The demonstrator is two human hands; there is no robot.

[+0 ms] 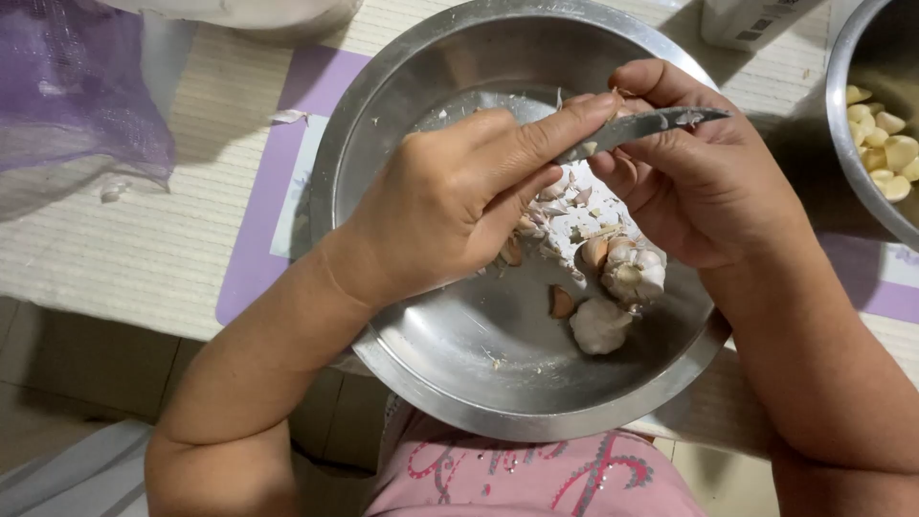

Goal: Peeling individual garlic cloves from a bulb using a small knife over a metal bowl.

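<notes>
My left hand [450, 211] is closed around a small knife [651, 123]; its grey blade sticks out to the right across the fingers of my right hand [708, 191]. The right hand pinches a garlic clove [613, 96] between thumb and fingers, mostly hidden, with bits of skin showing. Both hands hover over a large steel bowl [431, 383]. In the bowl lie a whole garlic bulb [598, 325], a partly split bulb [637, 273], a loose unpeeled clove [560, 302] and a heap of papery peels [584, 206].
A second steel bowl [842, 144] at the right edge holds several peeled cloves [890, 153]. A purple mesh bag [67, 86] lies at the upper left on a pale woven mat with a purple border [268, 191]. A white container [747, 24] stands at the top.
</notes>
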